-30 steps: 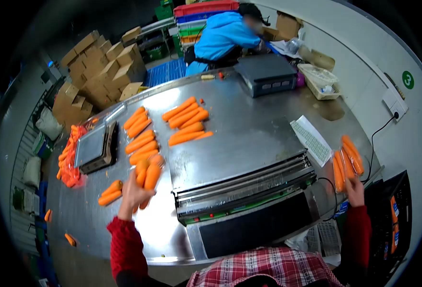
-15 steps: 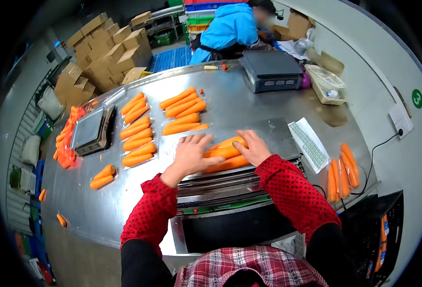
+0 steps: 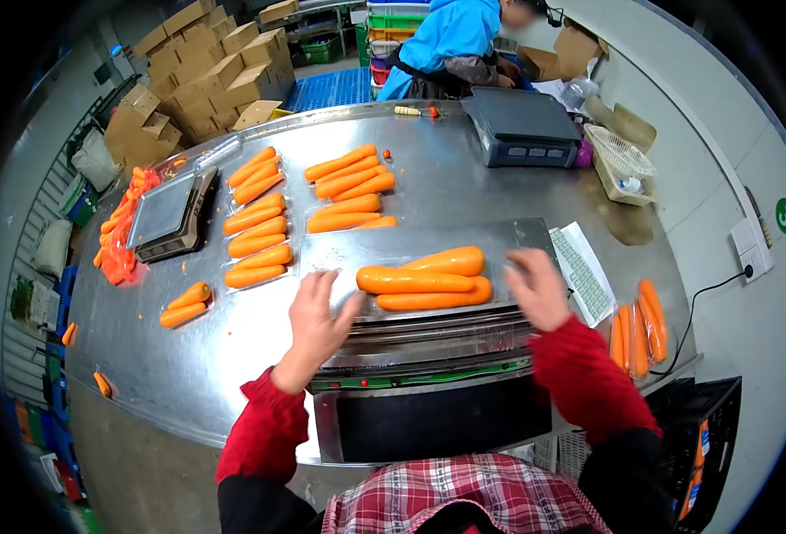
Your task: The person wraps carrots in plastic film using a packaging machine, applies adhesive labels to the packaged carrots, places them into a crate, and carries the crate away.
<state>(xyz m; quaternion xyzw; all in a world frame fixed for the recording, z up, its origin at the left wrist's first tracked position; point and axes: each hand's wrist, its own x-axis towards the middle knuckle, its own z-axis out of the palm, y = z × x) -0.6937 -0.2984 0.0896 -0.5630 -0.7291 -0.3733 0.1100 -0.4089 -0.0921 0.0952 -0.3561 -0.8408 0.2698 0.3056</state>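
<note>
Three carrots (image 3: 424, 281) lie together on the flat metal top (image 3: 500, 238) of a wrapping machine in front of me. To their left is my left hand (image 3: 316, 322), empty, its fingers spread and its thumb near the carrot ends. My right hand (image 3: 539, 292) is on the other side, also empty with fingers apart, just off the carrots' right ends. Dark metal bars (image 3: 429, 338) run along the machine's near side, above a black panel (image 3: 442, 423). Behind the top, film-wrapped carrot packs (image 3: 255, 232) sit in two columns.
A scale (image 3: 172, 214) and carrots in red netting (image 3: 119, 240) are at left, with two loose carrots (image 3: 185, 305) nearer. At right are a label sheet (image 3: 582, 271) and bagged carrots (image 3: 640, 329). Another scale (image 3: 522, 126) stands at the back, near a person in blue (image 3: 451, 40).
Both hands have come off the carrots and spread apart, left hand leftward, right hand rightward. The carrots now lie uncovered by the hands. The whole view has shifted slightly.
</note>
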